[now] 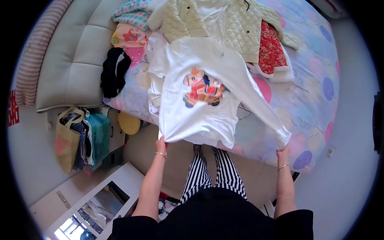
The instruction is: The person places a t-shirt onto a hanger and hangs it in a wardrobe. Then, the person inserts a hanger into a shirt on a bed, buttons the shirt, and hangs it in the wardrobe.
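A white long-sleeved sweatshirt (184, 116) with a colourful cartoon animal print on its front is stretched over the near side of the bed. My left hand (162, 145) grips it at the lower left, at the bed's edge. Out to the right, my right hand (283, 151) is closed on the cuff of a sleeve pulled long. More white fabric lies under and beside the sweatshirt. Just beyond it is a pale quilted jacket (243, 30), with a red floral garment (273, 52) with white trim partly under it.
Folded checked cloth (134, 16), a pink printed cloth (132, 36) and a black garment (115, 72) lie near the padded headboard (86, 60). Bags of clothes (68, 140) hang at left above a white cabinet (128, 180). The bed (308, 100) has a dotted sheet.
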The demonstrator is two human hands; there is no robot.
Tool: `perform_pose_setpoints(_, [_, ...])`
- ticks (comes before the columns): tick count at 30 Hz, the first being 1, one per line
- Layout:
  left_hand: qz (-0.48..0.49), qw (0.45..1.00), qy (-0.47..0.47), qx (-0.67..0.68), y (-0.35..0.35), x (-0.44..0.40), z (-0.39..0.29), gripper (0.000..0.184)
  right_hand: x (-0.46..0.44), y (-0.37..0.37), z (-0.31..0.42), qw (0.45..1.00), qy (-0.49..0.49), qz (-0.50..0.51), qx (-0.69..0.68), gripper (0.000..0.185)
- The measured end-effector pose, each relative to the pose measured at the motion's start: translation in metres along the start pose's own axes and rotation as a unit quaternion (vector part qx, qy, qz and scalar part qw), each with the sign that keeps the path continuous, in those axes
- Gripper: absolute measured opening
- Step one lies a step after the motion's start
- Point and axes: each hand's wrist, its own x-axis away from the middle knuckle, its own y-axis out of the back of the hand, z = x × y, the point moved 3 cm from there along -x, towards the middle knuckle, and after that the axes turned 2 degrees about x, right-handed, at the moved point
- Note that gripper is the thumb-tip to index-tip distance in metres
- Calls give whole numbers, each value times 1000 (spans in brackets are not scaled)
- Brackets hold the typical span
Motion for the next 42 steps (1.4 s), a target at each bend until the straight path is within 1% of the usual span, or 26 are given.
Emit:
perform_pose_setpoints(5, [15, 977, 26, -211, 21, 24, 31, 31, -9, 50, 40, 984, 85, -61, 146, 26])
perform_pose_setpoints(7, [142, 829, 43, -540, 12, 30, 26, 33, 6, 38, 45, 972, 102, -55, 202, 27])
perform_pose_setpoints(8, [204, 725, 34, -657, 2, 31, 16, 34, 16, 27, 43, 935, 111, -56, 332, 31])
perform_pose_setpoints(9, [206, 725, 28, -656, -8, 33, -2, 34, 23, 11, 43, 881, 120, -54, 455, 36])
perform_pose_setpoints(10, [236, 647, -26, -725, -18, 35, -16, 32, 38, -9, 39, 881, 123, -56, 453, 36])
perform_pose_setpoints(11, [263, 559, -78, -783, -29, 34, -26, 31, 59, -36, 35, 754, 226, -50, 614, 43])
perform_pose_setpoints(12, [259, 574, -133, -766, -47, 23, -42, 32, 71, -61, 29, 589, 318, -43, 741, 51])
perform_pose_setpoints(14, [263, 663, -380, -589, -100, 11, -92, 32, 60, -103, 15, 562, 368, -4, 741, 54])
perform_pose_setpoints(15, [263, 660, -435, -553, -131, 4, -121, 30, 49, -134, 6, 528, 411, 38, 742, 58])
perform_pose_setpoints(18, [229, 658, -555, -454, -230, -32, -198, 31, 15, -222, -31, 565, 419, 120, 701, 59])
perform_pose_setpoints(21, [179, 590, -607, -502, -314, -88, -241, 41, 17, -299, -53, 532, 409, 52, 740, 66])
perform_pose_setpoints(22, [144, 557, -603, -553, -336, -110, -243, 46, 17, -313, -60, 534, 405, 48, 741, 66])
perform_pose_setpoints(24, [88, 617, -481, -617, -361, -116, -255, 59, 11, -324, -74, 557, 269, -12, 786, 56])
perform_pose_setpoints(25, [76, 651, -463, -597, -363, -117, -254, 53, 15, -325, -83, 557, 256, -18, 790, 56])
perform_pose_setpoints(26, [85, 618, -446, -641, -366, -110, -260, 46, 21, -328, -88, 519, 291, -27, 803, 48])
perform_pose_setpoints(28, [101, 561, -478, -668, -363, -116, -250, 31, 28, -313, -91, 475, 314, -38, 821, 40])
perform_pose_setpoints(30, [175, 572, -481, -641, -343, -100, -226, 28, 35, -294, -99, 593, 312, 83, 737, 31])
perform_pose_setpoints(31, [238, 581, -490, -604, -332, -86, -216, 26, 41, -276, -105, 593, 305, 80, 741, 31])
perform_pose_setpoints(33, [289, 592, -494, -568, -291, -54, -198, 20, 74, -229, -114, 668, 381, 155, 620, 35])
perform_pose_setpoints(35, [317, 590, -493, -555, -239, -26, -179, 18, 113, -184, -122, 742, 262, 197, 585, 39])
perform_pose_setpoints(37, [444, 554, -509, -487, -198, 4, -182, 26, 143, -181, -84, 700, 194, 224, 650, 41])
perform_pose_setpoints(38, [412, 539, -578, -454, -186, 0, -193, 30, 156, -165, -68, 650, 112, 247, 710, 42])
perform_pose_setpoints(39, [324, 494, -598, -542, -185, -4, -225, 32, 144, -167, -30, 552, 356, 192, 729, 42])
perform_pose_setpoints(40, [287, 468, -594, -588, -200, -57, -245, 32, 105, -173, 22, 534, 376, 185, 734, 40])
perform_pose_setpoints(41, [243, 482, -695, -475, -206, 22, -331, 31, 158, -215, 82, 607, 450, 189, 626, 28])
perform_pose_setpoints(42, [158, 435, -791, -401, -210, 94, -390, 28, 215, -257, 142, 654, 527, 205, 502, 17])
